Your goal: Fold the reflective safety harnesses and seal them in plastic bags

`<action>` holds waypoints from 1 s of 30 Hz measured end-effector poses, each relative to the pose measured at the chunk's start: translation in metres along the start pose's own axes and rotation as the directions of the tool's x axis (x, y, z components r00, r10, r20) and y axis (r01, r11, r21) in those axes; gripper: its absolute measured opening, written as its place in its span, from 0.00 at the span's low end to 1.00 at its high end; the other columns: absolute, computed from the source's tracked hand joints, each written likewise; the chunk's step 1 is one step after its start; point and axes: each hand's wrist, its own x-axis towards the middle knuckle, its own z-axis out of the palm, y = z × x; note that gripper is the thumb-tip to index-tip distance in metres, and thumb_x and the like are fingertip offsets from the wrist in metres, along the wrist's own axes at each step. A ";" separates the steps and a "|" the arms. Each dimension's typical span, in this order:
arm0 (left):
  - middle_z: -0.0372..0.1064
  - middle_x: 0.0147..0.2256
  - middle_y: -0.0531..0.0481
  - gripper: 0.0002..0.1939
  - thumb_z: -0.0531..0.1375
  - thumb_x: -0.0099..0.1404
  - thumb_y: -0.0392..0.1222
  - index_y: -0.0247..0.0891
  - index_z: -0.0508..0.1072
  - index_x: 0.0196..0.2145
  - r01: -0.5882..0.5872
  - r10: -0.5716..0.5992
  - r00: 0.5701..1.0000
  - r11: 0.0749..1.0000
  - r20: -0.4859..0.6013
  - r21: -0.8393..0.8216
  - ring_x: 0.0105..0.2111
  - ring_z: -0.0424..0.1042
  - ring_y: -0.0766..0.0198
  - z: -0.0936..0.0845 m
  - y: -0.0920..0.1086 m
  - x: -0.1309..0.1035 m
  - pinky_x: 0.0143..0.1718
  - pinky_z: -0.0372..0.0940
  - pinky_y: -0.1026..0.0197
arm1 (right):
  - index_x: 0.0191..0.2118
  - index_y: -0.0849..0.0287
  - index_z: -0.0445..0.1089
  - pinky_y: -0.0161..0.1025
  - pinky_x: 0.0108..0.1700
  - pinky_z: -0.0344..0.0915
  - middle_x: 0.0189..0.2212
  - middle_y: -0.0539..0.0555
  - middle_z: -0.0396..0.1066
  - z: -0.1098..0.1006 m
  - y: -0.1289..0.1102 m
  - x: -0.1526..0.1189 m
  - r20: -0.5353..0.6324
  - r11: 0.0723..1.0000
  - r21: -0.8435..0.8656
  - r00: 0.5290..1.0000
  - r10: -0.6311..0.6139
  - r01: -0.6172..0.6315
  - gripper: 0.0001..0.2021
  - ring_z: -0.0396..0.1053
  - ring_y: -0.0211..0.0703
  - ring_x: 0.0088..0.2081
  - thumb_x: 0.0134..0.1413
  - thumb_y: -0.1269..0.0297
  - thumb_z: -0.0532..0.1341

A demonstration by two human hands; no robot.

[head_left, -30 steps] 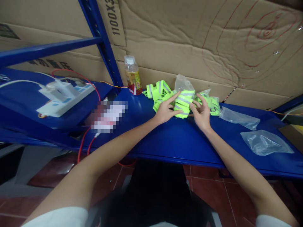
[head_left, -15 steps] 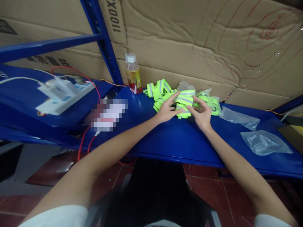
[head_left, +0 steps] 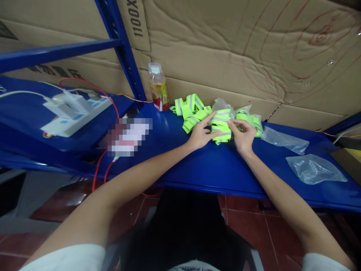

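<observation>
Reflective webbing between two hands, seen from above. The strap bundle (head_left: 221,130), folded bright yellow-green webbing with silvery bands, lies directly between the left hand (head_left: 199,135) and the right hand (head_left: 244,136), toward the back of the blue desk (head_left: 197,169). The left hand steadies its left side, forefinger at the upper edge and thumb lower on the front face, with a gap between the two digits. The right hand closes thumb and forefinger on the right edge. Whether the underside touches the desk cannot be told.

Handling (judged from appearance): the webbing is probably light, soft and hard to damage, but its layers may slide apart when squeezed at one point. The two side edges, taken together across all the folds, appear the surest hold.

Surroundings: a crumpled clear bag (head_left: 224,105) stands just behind the bundle. Loose straps (head_left: 192,113) lie beyond the left hand's fingers, near a bottle (head_left: 159,90); a second bundle (head_left: 254,124) lies just behind the right hand. Farther right are a narrow plastic bag (head_left: 286,141) and a wider plastic bag (head_left: 316,169).
</observation>
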 end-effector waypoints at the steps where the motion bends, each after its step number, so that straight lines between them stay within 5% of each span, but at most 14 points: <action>1: 0.77 0.60 0.39 0.49 0.76 0.61 0.40 0.45 0.62 0.75 0.017 -0.018 1.000 1.000 -0.024 -0.015 0.55 0.80 0.49 0.000 -0.001 0.001 0.55 0.81 0.47 | 0.40 0.53 0.83 0.39 0.18 0.73 0.31 0.52 0.80 0.000 -0.002 0.000 0.021 1.000 -0.012 1.000 -0.012 0.013 0.21 0.75 0.44 0.27 0.49 0.42 0.76; 3: 0.79 0.58 0.40 0.50 0.76 0.60 0.39 0.44 0.63 0.75 0.054 -0.057 0.996 0.997 -0.070 -0.048 0.54 0.81 0.50 -0.001 -0.001 0.004 0.55 0.81 0.47 | 0.43 0.51 0.83 0.39 0.20 0.75 0.32 0.52 0.79 0.000 -0.005 -0.001 0.080 0.999 -0.027 0.996 -0.025 0.027 0.20 0.75 0.43 0.27 0.53 0.41 0.74; 6: 0.79 0.57 0.40 0.50 0.77 0.58 0.38 0.44 0.63 0.74 0.095 -0.107 0.983 0.992 -0.147 -0.084 0.55 0.81 0.49 -0.006 0.001 0.008 0.54 0.81 0.47 | 0.53 0.48 0.82 0.41 0.26 0.80 0.46 0.54 0.81 -0.004 -0.007 -0.001 0.250 1.000 0.002 0.968 -0.019 0.019 0.25 0.79 0.45 0.35 0.55 0.40 0.73; 9: 0.80 0.55 0.41 0.50 0.78 0.57 0.39 0.45 0.64 0.74 0.140 -0.164 0.963 0.983 -0.213 -0.122 0.53 0.81 0.48 -0.010 0.006 0.011 0.50 0.83 0.47 | 0.64 0.45 0.77 0.45 0.32 0.84 0.64 0.56 0.73 -0.009 -0.004 0.003 0.456 1.000 0.024 0.889 -0.024 0.015 0.39 0.81 0.51 0.45 0.46 0.42 0.79; 12: 0.81 0.53 0.41 0.51 0.79 0.56 0.41 0.46 0.65 0.73 0.190 -0.225 0.945 0.969 -0.239 -0.158 0.49 0.83 0.48 -0.012 0.012 0.011 0.44 0.85 0.48 | 0.69 0.45 0.72 0.48 0.37 0.86 0.70 0.58 0.67 -0.014 -0.001 0.006 0.551 0.999 0.025 0.833 -0.042 0.034 0.49 0.80 0.57 0.52 0.38 0.47 0.83; 20: 0.83 0.52 0.40 0.44 0.74 0.66 0.45 0.44 0.62 0.75 0.240 -0.271 0.955 0.945 -0.119 -0.224 0.52 0.83 0.48 -0.010 0.025 0.011 0.52 0.82 0.45 | 0.61 0.49 0.78 0.55 0.43 0.86 0.55 0.57 0.79 -0.008 0.008 0.010 0.358 0.989 0.147 0.933 -0.026 -0.029 0.44 0.83 0.57 0.46 0.35 0.44 0.83; 26: 0.85 0.45 0.45 0.44 0.69 0.67 0.32 0.43 0.60 0.76 0.328 -0.354 0.933 0.910 -0.060 -0.255 0.47 0.84 0.56 -0.012 0.017 0.014 0.57 0.80 0.44 | 0.60 0.47 0.77 0.52 0.42 0.86 0.45 0.52 0.78 -0.010 0.019 0.013 0.326 0.986 0.125 0.943 0.066 -0.112 0.40 0.84 0.52 0.39 0.40 0.44 0.82; 30: 0.85 0.46 0.43 0.49 0.71 0.62 0.28 0.41 0.59 0.76 0.290 -0.306 0.951 0.930 -0.039 -0.224 0.45 0.85 0.56 -0.010 0.005 0.014 0.55 0.81 0.45 | 0.65 0.44 0.75 0.51 0.36 0.85 0.42 0.51 0.77 -0.010 0.017 0.013 0.336 0.998 0.051 0.942 0.012 -0.031 0.41 0.81 0.47 0.33 0.44 0.42 0.80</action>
